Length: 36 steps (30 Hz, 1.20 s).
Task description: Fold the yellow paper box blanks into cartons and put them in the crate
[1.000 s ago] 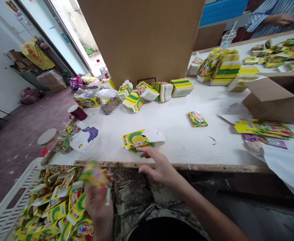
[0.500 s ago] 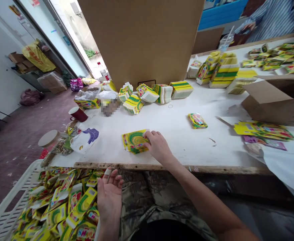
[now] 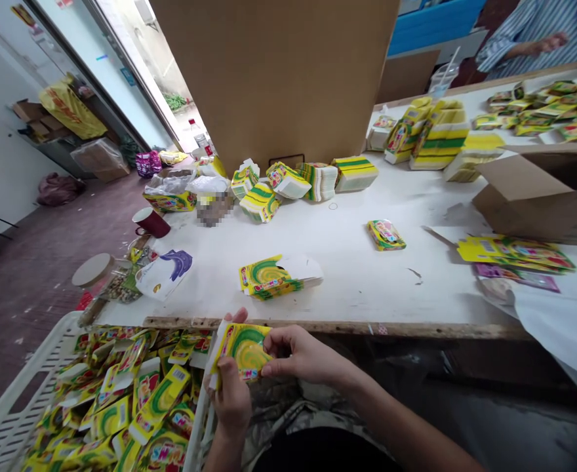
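One flat carton [image 3: 243, 349], pinched by left hand [image 3: 233, 400] and right hand [image 3: 301, 357]. Likely light, thin, creasable; grip by edges. Stack [image 3: 276, 275] near on table [image 3: 357, 275].

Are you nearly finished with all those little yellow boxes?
Not nearly, I think. What looks done: a heap of yellow packs fills the white crate. In hand: the left hand and right hand both grip one flat carton by the table edge. Left: a small stack of flats on the table, plus many bundles farther back.
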Each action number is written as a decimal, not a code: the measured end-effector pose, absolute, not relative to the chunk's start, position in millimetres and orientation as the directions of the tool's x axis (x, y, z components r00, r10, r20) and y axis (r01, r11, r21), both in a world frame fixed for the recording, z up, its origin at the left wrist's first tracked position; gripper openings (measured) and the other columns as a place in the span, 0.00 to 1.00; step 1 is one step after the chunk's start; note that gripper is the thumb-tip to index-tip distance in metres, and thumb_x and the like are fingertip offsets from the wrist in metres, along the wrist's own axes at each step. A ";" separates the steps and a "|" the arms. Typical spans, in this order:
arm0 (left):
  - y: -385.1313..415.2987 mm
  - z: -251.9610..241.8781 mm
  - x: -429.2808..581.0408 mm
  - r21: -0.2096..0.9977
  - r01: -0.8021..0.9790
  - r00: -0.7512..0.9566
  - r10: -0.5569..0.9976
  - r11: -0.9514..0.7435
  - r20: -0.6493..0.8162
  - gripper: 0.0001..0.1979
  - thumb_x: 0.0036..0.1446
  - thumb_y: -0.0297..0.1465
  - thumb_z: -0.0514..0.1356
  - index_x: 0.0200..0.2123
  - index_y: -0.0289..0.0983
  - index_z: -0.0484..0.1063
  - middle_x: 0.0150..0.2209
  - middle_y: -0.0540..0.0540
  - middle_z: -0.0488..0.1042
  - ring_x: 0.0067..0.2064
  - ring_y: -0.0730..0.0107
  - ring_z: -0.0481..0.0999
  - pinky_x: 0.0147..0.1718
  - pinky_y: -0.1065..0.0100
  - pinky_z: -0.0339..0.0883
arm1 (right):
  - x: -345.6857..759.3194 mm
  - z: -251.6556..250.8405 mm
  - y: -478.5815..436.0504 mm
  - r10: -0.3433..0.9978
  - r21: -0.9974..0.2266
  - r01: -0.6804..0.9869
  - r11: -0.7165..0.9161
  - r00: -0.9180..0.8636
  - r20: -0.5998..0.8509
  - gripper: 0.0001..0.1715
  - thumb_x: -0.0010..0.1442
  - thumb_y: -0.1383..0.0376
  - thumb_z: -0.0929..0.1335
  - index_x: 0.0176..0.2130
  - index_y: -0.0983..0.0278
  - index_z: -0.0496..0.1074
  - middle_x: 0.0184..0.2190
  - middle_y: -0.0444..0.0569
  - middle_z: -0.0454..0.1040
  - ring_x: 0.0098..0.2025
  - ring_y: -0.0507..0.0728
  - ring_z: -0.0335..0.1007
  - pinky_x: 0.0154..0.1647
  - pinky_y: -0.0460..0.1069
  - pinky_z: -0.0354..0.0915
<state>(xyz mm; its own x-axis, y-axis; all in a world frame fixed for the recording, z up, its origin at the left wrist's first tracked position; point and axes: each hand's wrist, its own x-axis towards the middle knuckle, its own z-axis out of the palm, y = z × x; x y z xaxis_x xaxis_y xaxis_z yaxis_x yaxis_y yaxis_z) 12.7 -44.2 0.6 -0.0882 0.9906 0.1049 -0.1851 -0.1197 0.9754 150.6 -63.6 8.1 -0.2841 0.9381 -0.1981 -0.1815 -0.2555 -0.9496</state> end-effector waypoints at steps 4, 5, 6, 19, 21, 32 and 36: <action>-39.6 15.4 21.9 0.825 -0.557 0.033 0.995 0.099 -0.096 0.26 0.47 0.52 0.63 0.40 0.37 0.72 0.34 0.46 0.73 0.39 0.61 0.74 0.40 0.62 0.73 | 135.8 12.5 -73.5 0.995 -0.997 -0.017 -0.072 -0.068 -0.070 0.14 0.45 0.68 0.76 0.29 0.64 0.67 0.28 0.40 0.65 0.32 0.52 0.59 0.34 0.46 0.57; -37.3 18.9 23.8 0.779 -0.618 0.017 0.992 0.110 -0.126 0.24 0.46 0.51 0.63 0.36 0.36 0.72 0.31 0.48 0.70 0.34 0.64 0.73 0.37 0.64 0.73 | 130.6 13.5 -77.3 0.999 -0.998 0.050 -0.033 -0.030 -0.034 0.14 0.44 0.70 0.76 0.30 0.64 0.69 0.30 0.41 0.67 0.34 0.53 0.61 0.36 0.47 0.57; -34.9 21.5 25.2 0.742 -0.662 -0.015 0.989 0.100 -0.146 0.23 0.46 0.51 0.63 0.33 0.36 0.71 0.28 0.50 0.68 0.31 0.68 0.71 0.34 0.66 0.72 | 125.6 13.8 -80.8 1.000 -0.995 0.098 -0.016 -0.011 -0.017 0.16 0.44 0.70 0.76 0.33 0.63 0.70 0.32 0.42 0.69 0.35 0.53 0.62 0.37 0.47 0.58; -33.4 -3.1 10.0 0.899 -0.439 -0.223 0.968 0.004 -0.113 0.16 0.42 0.41 0.72 0.32 0.40 0.76 0.27 0.54 0.78 0.31 0.71 0.76 0.34 0.71 0.71 | 150.1 19.9 -69.6 0.978 -0.982 0.144 0.122 0.153 0.144 0.06 0.52 0.75 0.72 0.30 0.65 0.77 0.26 0.43 0.72 0.32 0.53 0.68 0.34 0.45 0.60; -29.4 -2.3 -2.7 0.917 -0.398 -0.169 0.981 0.025 -0.099 0.15 0.41 0.40 0.72 0.32 0.39 0.77 0.28 0.52 0.79 0.30 0.70 0.77 0.35 0.70 0.72 | 159.0 22.6 -72.5 0.973 -0.967 0.184 0.175 0.121 0.199 0.05 0.53 0.74 0.72 0.30 0.65 0.77 0.25 0.43 0.70 0.31 0.52 0.67 0.32 0.45 0.60; -22.2 42.3 -24.0 0.919 0.354 0.627 0.773 -0.173 -0.095 0.36 0.35 0.32 0.74 0.52 0.41 0.70 0.52 0.39 0.74 0.52 0.46 0.72 0.51 0.54 0.66 | 171.3 32.3 -89.0 0.813 -0.552 0.629 0.547 -0.241 0.531 0.14 0.63 0.68 0.65 0.47 0.55 0.74 0.41 0.49 0.71 0.48 0.59 0.63 0.60 0.59 0.53; -38.5 17.9 -2.8 0.864 0.439 0.448 0.894 -0.245 0.026 0.34 0.44 0.31 0.69 0.55 0.39 0.62 0.44 0.41 0.77 0.42 0.52 0.77 0.39 0.59 0.71 | 161.4 22.9 -94.2 0.885 -0.868 0.383 0.317 0.209 0.416 0.42 0.59 0.60 0.69 0.66 0.57 0.49 0.64 0.57 0.53 0.66 0.65 0.47 0.65 0.62 0.48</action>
